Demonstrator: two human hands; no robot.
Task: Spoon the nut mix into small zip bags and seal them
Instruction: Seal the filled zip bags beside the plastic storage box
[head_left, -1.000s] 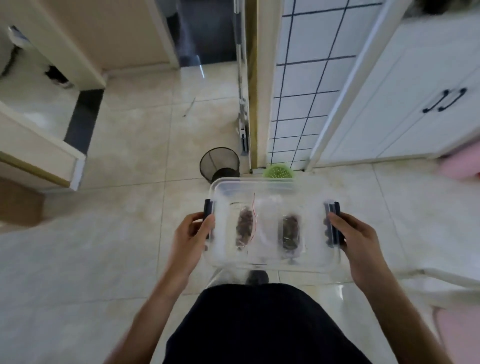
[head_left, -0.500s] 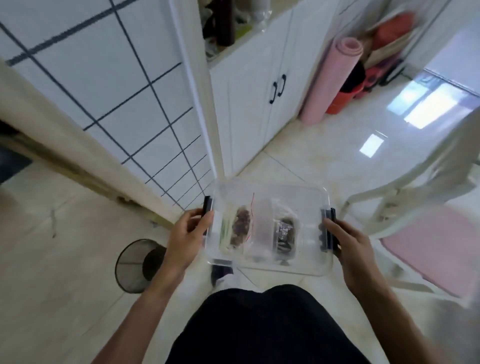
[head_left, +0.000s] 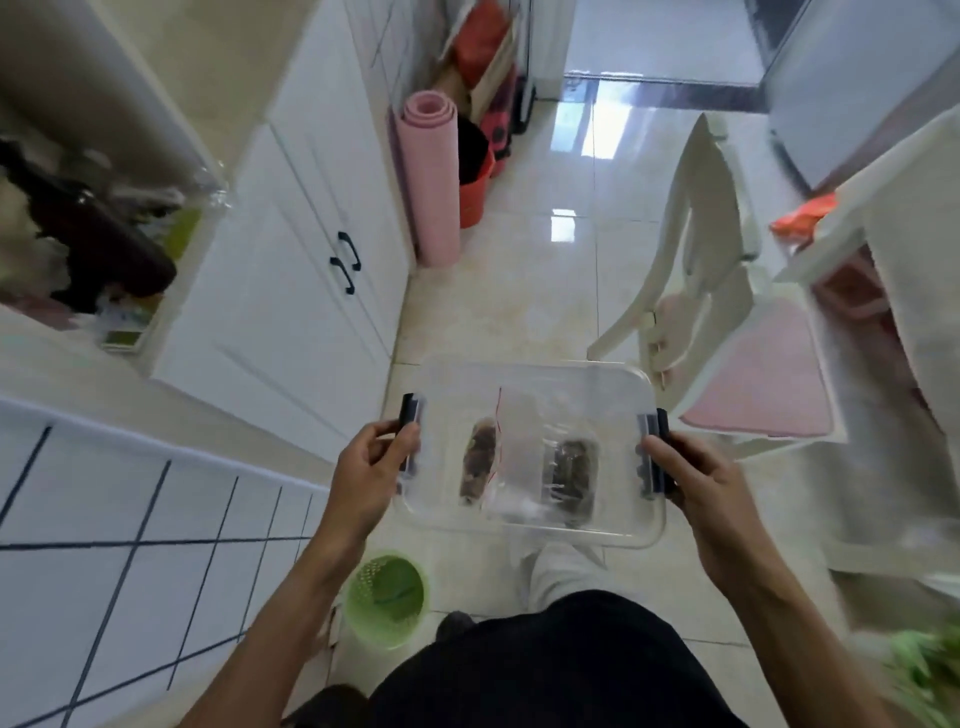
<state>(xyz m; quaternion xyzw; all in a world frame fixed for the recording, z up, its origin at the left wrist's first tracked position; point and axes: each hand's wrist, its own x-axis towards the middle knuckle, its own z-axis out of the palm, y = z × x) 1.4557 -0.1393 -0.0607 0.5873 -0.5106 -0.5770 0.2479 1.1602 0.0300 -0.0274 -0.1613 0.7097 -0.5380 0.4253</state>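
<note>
Zip bags (head_left: 527, 470) blurred inside clear bin (head_left: 530, 379) | left hand (head_left: 363, 478), right hand (head_left: 698, 486) grip clamped on bin's latches

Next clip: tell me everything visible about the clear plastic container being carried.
The clear plastic container is rectangular with rounded corners and looks like thin see-through plastic, with a dark clip at each short end. It is held roughly level above the tiled floor. The left hand grips the left clip and the right hand the right. Inside lie two small zip bags of dark nut mix, side by side.
</note>
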